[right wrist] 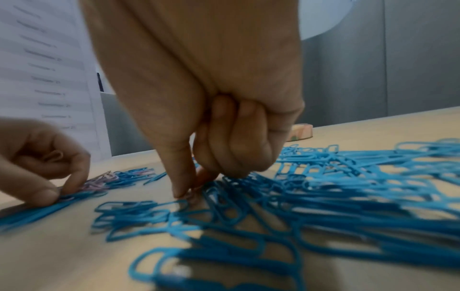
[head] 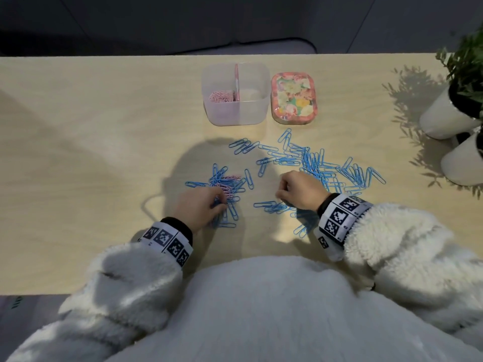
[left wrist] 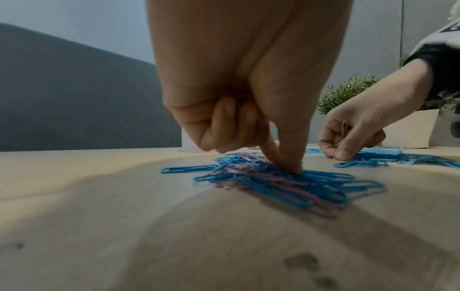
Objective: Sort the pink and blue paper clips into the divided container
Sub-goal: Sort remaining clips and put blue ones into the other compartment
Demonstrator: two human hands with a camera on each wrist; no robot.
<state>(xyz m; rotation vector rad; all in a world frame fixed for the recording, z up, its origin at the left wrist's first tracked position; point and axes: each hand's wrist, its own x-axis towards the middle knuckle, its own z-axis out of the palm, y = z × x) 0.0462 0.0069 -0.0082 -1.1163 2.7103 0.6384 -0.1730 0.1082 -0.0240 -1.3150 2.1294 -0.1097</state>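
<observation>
Meanwhile both hands (head: 201, 205) (head: 300, 189) pinch paper clips (head: 313, 163) on the pale wooden table (head: 91, 126)

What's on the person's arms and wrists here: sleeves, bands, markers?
Both hands are bare: left hand, right hand. Each arm wears a fluffy white fleece sleeve with a black inner cuff showing at the wrist. Around each wrist sits a white band printed with black square fiducial markers. No gloves, no cables visible.
</observation>
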